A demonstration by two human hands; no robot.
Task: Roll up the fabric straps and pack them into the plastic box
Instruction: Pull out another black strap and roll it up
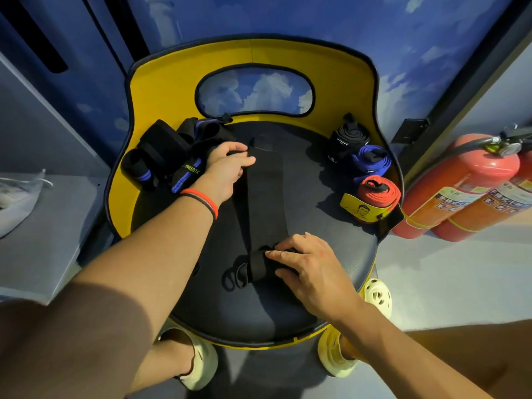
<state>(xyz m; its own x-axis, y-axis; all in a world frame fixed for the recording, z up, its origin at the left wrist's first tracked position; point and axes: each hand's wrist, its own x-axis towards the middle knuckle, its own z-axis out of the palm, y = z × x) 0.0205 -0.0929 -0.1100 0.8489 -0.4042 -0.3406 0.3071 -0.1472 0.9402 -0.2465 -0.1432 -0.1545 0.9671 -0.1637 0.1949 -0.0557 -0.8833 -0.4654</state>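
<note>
**Rolling the black strap: one hand winds, the other anchors**

The right hand (305,266) has its grip on the near end of the black strap (264,197). Its fingers curl over a small starter roll (259,264) with the thumb on the near side, so it's actually grasping the fabric, not just resting on it. A thin loop (233,276) pokes out of the roll's left side. At the far end the left hand (227,165) pinches the strap's other end, so that grip is closed on the fabric too. My read is it's there to pull the strap straight and taut, so the roll winds tight and doesn't wander sideways.

The strap lies flat down the middle of the chair seat (244,312), running away from the person, which looks like the only flat spot handy.

The sorting looks deliberate too. Three finished rolls sit along the seat's right edge: a grey-black roll (347,138), a blue roll (371,161) and a red roll (377,194) with a yellow label (359,210). A pile of unrolled straps (169,148) is heaped on the left, just beside the left hand. So done goes right and to-do goes left, and I'd guess the job's around the middle. I can't spot the plastic box anywhere in view, so nothing looks packed yet. Two fire extinguishers (449,191) stand on the floor off to the right, well apart from all this
</note>
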